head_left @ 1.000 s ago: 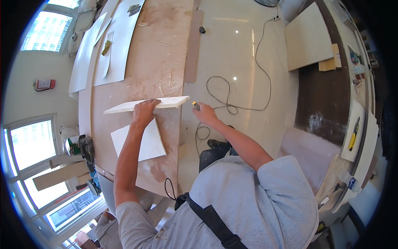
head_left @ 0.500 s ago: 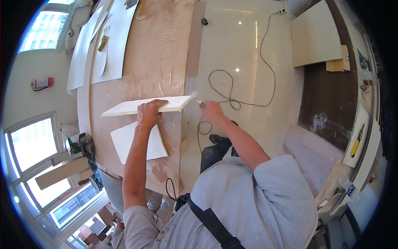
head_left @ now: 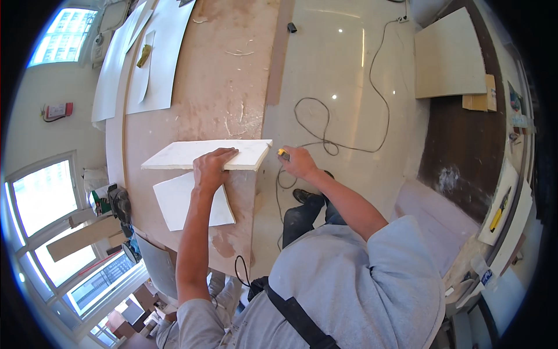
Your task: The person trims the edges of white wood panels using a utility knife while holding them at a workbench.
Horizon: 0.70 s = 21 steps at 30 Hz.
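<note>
A long white board (head_left: 192,153) is held tilted over the workbench, its right end at the bench edge. My left hand (head_left: 212,168) is closed on its near long edge, fingers on the top face. Just off that right end, over the floor, my right hand (head_left: 299,161) is wrapped round a yellow-and-grey utility knife (head_left: 283,154). The knife is apart from the board, and its blade cannot be made out. Beneath my left forearm a smaller white panel (head_left: 174,200) lies on the bench.
The brown workbench (head_left: 226,75) carries thin shavings and large white sheets (head_left: 157,75) at its far left. A black cable (head_left: 325,125) loops across the shiny floor. At right stand a leaning pale panel (head_left: 450,58) and a ledge with another yellow utility knife (head_left: 497,216).
The knife has come away from the board's right corner and turned in my right hand. The puff of white dust there is gone. The board's top face now shows wider.
</note>
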Motion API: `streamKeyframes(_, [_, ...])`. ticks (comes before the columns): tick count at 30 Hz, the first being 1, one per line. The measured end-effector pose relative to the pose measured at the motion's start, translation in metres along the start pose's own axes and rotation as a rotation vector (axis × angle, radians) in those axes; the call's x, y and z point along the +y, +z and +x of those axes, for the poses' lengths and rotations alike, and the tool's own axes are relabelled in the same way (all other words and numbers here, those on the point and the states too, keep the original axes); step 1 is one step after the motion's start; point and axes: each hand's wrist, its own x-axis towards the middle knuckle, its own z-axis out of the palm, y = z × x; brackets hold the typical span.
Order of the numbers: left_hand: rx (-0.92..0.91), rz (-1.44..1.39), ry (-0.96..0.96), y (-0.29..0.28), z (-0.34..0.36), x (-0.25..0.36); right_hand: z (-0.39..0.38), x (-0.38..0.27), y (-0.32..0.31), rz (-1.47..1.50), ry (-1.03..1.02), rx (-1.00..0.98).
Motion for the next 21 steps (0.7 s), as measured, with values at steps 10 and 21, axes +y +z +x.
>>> streamKeyframes(10, [0.032,-0.023,0.021,0.007,-0.012,0.000,0.014,0.112,0.041,-0.283,0.264,-0.156])
streamKeyframes(21, [0.059,-0.009,-0.015,0.008,-0.010,0.002,-0.016,0.047,0.038,0.575,0.507,0.023])
